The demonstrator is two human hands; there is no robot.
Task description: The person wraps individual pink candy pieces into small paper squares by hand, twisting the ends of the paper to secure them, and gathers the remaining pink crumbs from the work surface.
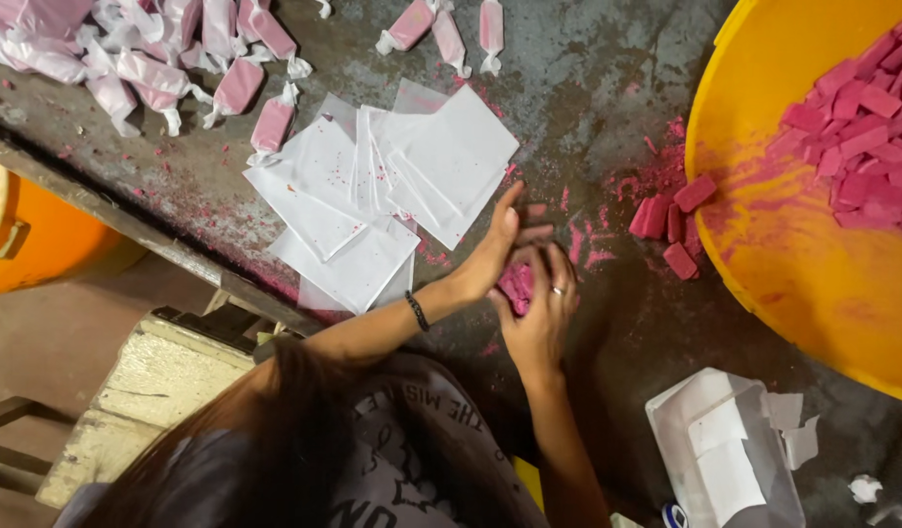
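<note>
Dark hair at 6 o'clock nearly hides the arms. Left hand (495,249) and right hand (541,303) have fingers pressed together around a pink block (517,284) above the table (588,88). Crumbling seems likely; white wrappers (373,196) at 10 o'clock could get dusty.

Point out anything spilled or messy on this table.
Pink powder is smeared across the dark table beside the yellow tub, with loose pink blocks lying outside it. Both hands press a pink block.
</note>
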